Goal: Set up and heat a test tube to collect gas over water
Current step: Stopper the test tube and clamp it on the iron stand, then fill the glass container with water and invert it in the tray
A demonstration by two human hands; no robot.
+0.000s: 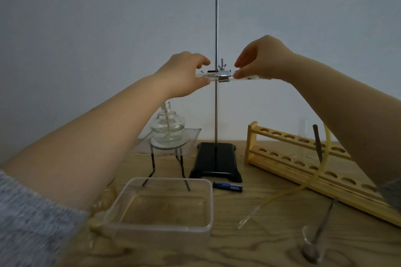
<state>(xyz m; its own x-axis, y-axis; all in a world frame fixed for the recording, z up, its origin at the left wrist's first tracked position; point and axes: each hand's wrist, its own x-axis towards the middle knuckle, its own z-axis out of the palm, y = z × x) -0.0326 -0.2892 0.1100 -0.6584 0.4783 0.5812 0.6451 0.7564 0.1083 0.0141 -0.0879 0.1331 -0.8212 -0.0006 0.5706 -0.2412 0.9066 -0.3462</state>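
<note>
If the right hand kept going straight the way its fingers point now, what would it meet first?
The right hand points toward the person's left along the horizontal test tube. It would likely meet the metal clamp and its wing screw first, then the stand rod. Depth is unclear.

A blue battery [227,187] lies on the wooden table [249,249] beneath a plain grey wall [86,28].

A: We've got one view only, head-worn, wide-angle, looking forward and slightly down over the wooden table [260,251].

B: Agreed. We face the far wall [86,28], retort stand [216,28] dead centre, close range, arms reaching in from near left and right. No second view, nothing shared.
</note>
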